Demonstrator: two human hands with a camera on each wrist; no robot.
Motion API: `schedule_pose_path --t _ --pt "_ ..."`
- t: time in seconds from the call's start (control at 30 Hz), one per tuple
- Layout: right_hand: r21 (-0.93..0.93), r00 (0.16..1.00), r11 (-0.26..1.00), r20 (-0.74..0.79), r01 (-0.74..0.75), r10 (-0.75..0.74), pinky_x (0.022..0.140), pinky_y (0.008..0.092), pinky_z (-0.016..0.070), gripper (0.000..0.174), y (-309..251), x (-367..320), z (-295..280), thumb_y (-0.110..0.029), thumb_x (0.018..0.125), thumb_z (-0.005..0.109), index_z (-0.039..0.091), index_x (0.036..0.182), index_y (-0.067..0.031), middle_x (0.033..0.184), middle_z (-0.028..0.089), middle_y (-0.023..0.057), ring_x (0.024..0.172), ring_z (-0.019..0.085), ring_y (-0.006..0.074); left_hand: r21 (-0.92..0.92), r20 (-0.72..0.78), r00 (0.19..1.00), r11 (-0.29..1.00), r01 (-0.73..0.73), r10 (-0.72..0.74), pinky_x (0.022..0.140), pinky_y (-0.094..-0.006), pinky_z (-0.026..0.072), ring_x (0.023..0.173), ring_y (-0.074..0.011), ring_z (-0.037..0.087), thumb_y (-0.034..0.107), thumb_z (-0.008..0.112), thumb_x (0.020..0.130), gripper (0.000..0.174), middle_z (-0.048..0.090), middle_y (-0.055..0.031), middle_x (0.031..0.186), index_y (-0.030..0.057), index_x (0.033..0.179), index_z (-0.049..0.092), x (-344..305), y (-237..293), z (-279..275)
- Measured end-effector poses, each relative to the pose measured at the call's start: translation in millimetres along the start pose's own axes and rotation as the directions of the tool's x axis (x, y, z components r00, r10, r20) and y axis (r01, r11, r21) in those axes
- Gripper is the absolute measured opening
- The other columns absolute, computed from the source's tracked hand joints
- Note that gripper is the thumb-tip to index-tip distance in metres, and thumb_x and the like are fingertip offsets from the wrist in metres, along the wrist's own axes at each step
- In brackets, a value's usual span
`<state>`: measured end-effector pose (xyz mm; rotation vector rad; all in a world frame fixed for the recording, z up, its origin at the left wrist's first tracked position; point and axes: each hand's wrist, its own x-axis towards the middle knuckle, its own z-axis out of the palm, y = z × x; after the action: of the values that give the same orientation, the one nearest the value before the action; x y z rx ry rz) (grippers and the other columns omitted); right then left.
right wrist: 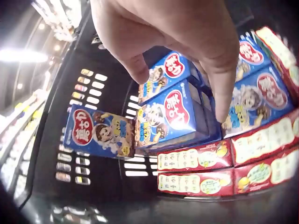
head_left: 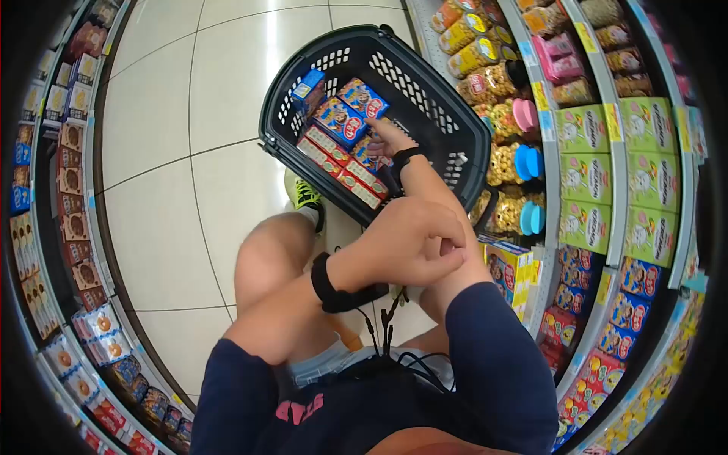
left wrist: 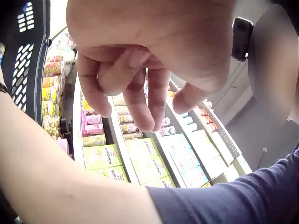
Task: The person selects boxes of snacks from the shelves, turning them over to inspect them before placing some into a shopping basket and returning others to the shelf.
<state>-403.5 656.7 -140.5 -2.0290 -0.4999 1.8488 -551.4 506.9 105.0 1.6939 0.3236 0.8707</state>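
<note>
My right hand (head_left: 392, 139) reaches down into a dark shopping basket (head_left: 444, 98). Blue snack boxes (right wrist: 170, 114) with a cartoon face and a red label lie in rows inside it. In the right wrist view, the thumb is at the edge of one blue box and a straight finger points down at the gap beside another. Red-and-white boxes (right wrist: 194, 158) line one side, and a single blue box (right wrist: 98, 130) stands against the perforated wall. My left hand (head_left: 409, 243) overlaps the right forearm in the head view, its fingers loosely curled around nothing.
Shelves on the right carry jars of snacks (head_left: 504, 163), green boxes (head_left: 584, 174) and more blue boxes (head_left: 633, 277). On the left, another shelf holds brown packets (head_left: 72, 182). Pale floor tiles (head_left: 152, 167) run between them. A shoe (head_left: 307, 195) is beside the basket.
</note>
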Motion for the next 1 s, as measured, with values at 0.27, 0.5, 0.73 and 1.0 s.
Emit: schedule_pose_path --t 0.27,0.5,0.73,1.0 --pt "0.519 0.980 0.855 0.179 -0.022 -0.083 0.112 0.0617 0.0304 0.076 7.1 49.2 36.6 -0.035 0.088 0.073 0.034 0.147 -0.0078 0.146 0.045 0.0207 0.128 0.050 0.0340 -0.064 -0.130 0.991 0.998 0.020 -0.029 0.050 -0.0327 0.0433 0.058 -0.0201 0.060 0.017 0.071 0.080 0.011 0.058 -0.0004 0.065 0.0096 0.074 0.065 8.2 -5.3 -1.9" --pt "0.503 0.998 0.863 0.056 -0.045 0.019 0.100 0.0467 0.0445 0.044 12.0 57.4 44.4 -0.032 0.089 0.073 0.057 0.127 -0.0188 0.118 0.068 0.0053 0.107 0.064 0.0201 -0.092 -0.126 0.991 0.995 0.042 -0.054 0.050 -0.0344 0.0420 0.056 -0.0207 0.058 0.018 0.071 0.081 0.012 0.056 0.0002 0.064 0.0109 0.075 0.063 8.7 -7.8 -0.3" --pt "0.477 0.996 0.879 0.080 -0.015 -0.026 0.080 0.0343 0.0472 0.042 25.0 80.6 41.5 -0.041 0.084 0.076 0.063 0.115 -0.0162 0.109 0.068 0.0048 0.097 0.062 0.0168 -0.053 -0.144 0.989 0.998 0.036 -0.043 0.050 -0.0350 0.0412 0.056 -0.0208 0.059 0.019 0.071 0.081 0.012 0.056 0.0012 0.066 0.0116 0.076 0.062 7.9 -10.4 4.6" --pt "0.429 0.985 0.892 0.022 0.143 -0.169 0.097 0.0488 0.0460 0.056 17.8 58.1 49.4 -0.043 0.084 0.075 0.055 0.128 -0.0152 0.118 0.064 0.0086 0.108 0.060 0.0227 -0.049 -0.105 0.992 0.997 0.063 -0.068 0.051 -0.0347 0.0434 0.058 -0.0215 0.061 0.019 0.071 0.080 0.012 0.058 -0.0012 0.067 0.0106 0.076 0.064 11.0 -12.3 5.3"
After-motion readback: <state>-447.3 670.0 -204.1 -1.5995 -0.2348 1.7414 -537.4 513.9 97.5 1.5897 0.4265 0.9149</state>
